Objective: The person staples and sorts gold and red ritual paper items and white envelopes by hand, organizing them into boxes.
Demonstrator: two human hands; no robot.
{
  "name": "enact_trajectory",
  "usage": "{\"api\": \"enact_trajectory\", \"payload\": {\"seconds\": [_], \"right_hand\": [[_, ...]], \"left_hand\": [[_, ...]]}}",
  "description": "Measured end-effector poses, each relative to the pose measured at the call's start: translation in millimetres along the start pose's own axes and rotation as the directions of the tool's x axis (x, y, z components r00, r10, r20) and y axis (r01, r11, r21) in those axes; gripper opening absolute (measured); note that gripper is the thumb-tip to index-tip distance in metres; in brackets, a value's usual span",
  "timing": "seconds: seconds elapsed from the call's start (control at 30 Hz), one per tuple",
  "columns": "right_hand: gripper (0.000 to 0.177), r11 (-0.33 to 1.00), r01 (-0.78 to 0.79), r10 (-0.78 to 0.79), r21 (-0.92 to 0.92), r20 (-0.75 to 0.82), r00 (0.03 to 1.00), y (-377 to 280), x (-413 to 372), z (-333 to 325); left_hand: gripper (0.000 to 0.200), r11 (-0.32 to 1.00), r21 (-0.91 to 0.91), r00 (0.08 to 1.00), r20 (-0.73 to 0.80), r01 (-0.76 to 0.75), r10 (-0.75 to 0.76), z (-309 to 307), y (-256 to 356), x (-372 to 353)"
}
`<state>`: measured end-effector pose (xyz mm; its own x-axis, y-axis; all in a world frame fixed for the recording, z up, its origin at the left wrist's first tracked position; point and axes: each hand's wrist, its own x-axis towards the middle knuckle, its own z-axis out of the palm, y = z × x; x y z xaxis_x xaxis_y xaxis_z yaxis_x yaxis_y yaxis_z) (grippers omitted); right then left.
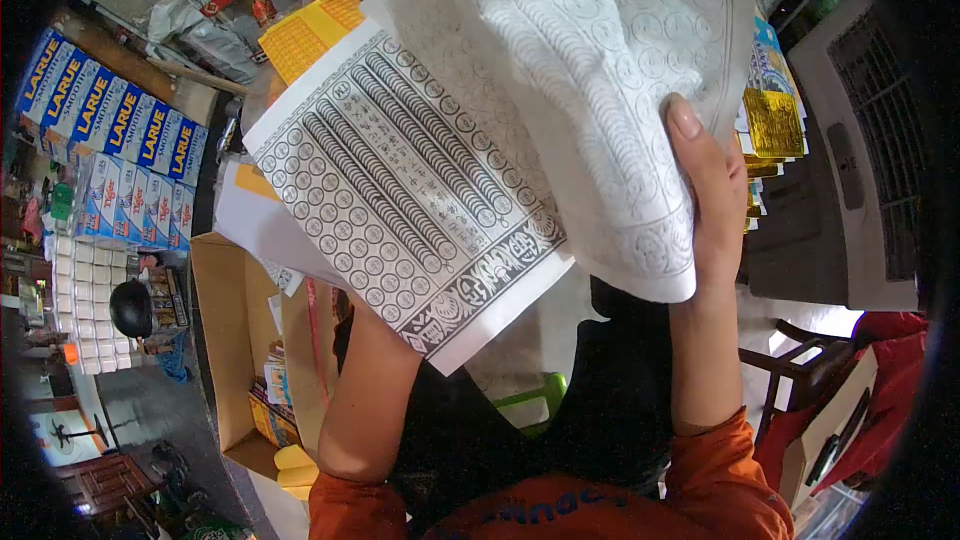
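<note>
My right hand [705, 175] grips a thin white sheet of printed paper [620, 140], thumb on top. The sheet is lifted and curls over, its coin-like circles showing faintly. Below and left of it lies a paper sheet with black print [420, 190]: rows of circles, overlapping coin columns and characters in the middle. My left forearm [370, 390] runs under this sheet's lower edge; the paper hides the left hand and its fingers. Plain white paper [275, 230] and a yellow printed sheet [315, 30] stick out beside and behind it.
An open cardboard box [225, 340] with small packets stands at the left. Beyond it are stacked blue LARUE cartons [110, 100] and Tiger cartons [135, 202]. Gold-coloured packets [775, 125] sit at the right, near a grey panel [870, 140]. A wooden chair [790, 370] is lower right.
</note>
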<state>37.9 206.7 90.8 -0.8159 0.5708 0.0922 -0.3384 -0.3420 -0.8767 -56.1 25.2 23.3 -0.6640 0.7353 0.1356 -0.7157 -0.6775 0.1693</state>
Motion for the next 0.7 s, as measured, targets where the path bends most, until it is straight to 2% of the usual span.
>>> {"api": "enact_trajectory", "payload": {"seconds": [0.17,0.23,0.27,0.3,0.33,0.47,0.63,0.7], "right_hand": [[0.038,0.994,-0.087,0.088,-0.059,0.0,0.996,-3,4,-15],[0.043,0.995,0.069,-0.067,0.076,-0.028,0.997,12,3,-35],[0.049,0.989,0.073,-0.084,0.129,0.081,0.993,17,3,-50],[0.052,0.771,-0.197,-0.098,0.606,0.418,0.903,28,8,-68],[0.052,0.77,-0.205,-0.095,0.604,0.426,0.9,31,9,-75],[0.047,0.617,-0.38,0.033,0.69,0.459,0.888,40,8,-88],[0.049,0.643,-0.401,-0.004,0.652,0.527,0.85,39,16,-90],[0.049,0.668,-0.383,-0.03,0.638,0.538,0.843,39,20,-91]], "left_hand": [[0.068,0.999,-0.022,0.996,0.07,0.049,-0.047,-3,2,2],[0.068,0.997,-0.03,0.993,0.098,0.067,-0.063,-2,0,-21],[0.068,0.997,-0.033,0.991,0.112,0.073,-0.069,-3,2,-26],[0.068,0.996,-0.037,0.99,0.125,0.078,-0.073,-3,3,-27],[0.068,0.996,-0.04,0.988,0.138,0.08,-0.074,-6,-8,6],[0.068,0.996,-0.047,0.98,0.188,0.075,-0.065,-8,-9,17],[0.068,0.997,-0.052,0.966,0.256,0.049,-0.034,-11,-1,11],[0.063,0.997,-0.069,0.975,0.221,0.043,-0.027,-30,2,12]]}}
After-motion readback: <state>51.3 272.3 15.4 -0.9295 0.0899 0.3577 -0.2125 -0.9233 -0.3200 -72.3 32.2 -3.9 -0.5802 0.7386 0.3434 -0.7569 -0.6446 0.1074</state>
